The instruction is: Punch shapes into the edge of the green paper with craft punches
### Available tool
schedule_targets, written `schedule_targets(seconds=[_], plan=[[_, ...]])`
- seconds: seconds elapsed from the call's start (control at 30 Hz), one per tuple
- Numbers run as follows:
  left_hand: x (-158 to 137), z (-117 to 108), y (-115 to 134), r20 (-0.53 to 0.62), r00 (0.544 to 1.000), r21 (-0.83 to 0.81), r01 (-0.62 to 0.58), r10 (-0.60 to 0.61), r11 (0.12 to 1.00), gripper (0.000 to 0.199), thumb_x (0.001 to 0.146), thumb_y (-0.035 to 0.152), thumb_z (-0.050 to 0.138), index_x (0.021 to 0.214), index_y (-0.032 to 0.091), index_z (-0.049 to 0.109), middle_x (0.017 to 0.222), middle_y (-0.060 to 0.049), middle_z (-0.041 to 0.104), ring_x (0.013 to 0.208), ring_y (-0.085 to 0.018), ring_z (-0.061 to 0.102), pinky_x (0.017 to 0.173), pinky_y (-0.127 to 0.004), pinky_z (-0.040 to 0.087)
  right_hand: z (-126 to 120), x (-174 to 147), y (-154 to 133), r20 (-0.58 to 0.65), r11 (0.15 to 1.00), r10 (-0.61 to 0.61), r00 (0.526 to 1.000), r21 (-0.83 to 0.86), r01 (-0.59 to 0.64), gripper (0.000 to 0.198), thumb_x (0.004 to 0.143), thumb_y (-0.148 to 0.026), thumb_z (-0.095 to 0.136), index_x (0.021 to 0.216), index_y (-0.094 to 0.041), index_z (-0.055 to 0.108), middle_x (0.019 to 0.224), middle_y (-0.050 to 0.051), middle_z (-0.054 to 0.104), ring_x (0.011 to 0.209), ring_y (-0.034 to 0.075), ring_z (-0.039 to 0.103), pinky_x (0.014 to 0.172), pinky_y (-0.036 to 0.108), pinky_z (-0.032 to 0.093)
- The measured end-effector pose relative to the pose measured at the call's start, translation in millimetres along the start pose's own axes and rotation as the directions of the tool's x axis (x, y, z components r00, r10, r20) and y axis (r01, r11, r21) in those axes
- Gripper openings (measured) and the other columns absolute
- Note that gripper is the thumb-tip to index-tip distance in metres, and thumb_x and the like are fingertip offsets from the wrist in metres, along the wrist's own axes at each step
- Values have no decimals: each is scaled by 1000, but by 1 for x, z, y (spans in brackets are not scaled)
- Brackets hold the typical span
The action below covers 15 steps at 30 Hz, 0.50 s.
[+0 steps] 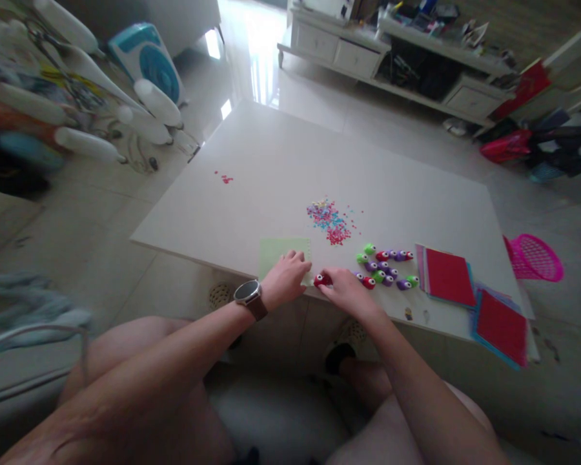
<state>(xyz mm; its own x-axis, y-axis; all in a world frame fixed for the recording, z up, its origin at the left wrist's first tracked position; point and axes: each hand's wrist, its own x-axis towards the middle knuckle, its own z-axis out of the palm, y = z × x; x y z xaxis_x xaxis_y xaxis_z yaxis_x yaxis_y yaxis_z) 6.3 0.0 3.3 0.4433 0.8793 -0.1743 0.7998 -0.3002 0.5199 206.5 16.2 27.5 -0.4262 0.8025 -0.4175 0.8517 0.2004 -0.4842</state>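
A light green paper sheet (271, 252) lies at the table's near edge, with a row of small notches or holes along its right side. My left hand (288, 278), wearing a watch at the wrist, is over the sheet with fingers bent, holding it near its lower right corner. In my right hand (343, 287) is a small red craft punch (320, 279) with a round white-and-black spot, gripped at the sheet's right edge. Several similar green, purple and red punches (380, 266) stand just right of that hand. Beyond the hands lies a pile of tiny coloured paper bits (332, 219).
Stacks of coloured paper (450, 278) lie on the right of the white table (271, 148), one overhanging its edge. Small red bits (226, 179) lie farther left. A pink basket (535, 258) stands beyond the right edge; a fan (150, 61) stands back left.
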Motion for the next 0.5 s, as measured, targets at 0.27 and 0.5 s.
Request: schedule_targets(seconds=[0.27, 0.5], plan=[[-1, 2, 2, 1, 1000, 81, -17, 17, 997, 36, 83, 22, 84, 114, 18, 67, 126, -14, 64, 119, -33, 55, 101, -48, 53, 1, -4, -3, 26, 999, -23, 999, -35, 24, 12, 92, -7, 66, 94, -19, 69, 98, 7, 77, 95, 24, 71, 81, 30, 45], [-1, 4, 0, 6, 1000, 110, -21, 20, 994, 43, 82, 23, 87, 118, 19, 64, 134, -14, 62, 124, -32, 55, 105, -47, 50, 5, 0, 2, 24, 998, -64, 998, 5, 64, 18, 88, -2, 66, 97, -18, 70, 102, 8, 75, 99, 22, 69, 87, 30, 47]])
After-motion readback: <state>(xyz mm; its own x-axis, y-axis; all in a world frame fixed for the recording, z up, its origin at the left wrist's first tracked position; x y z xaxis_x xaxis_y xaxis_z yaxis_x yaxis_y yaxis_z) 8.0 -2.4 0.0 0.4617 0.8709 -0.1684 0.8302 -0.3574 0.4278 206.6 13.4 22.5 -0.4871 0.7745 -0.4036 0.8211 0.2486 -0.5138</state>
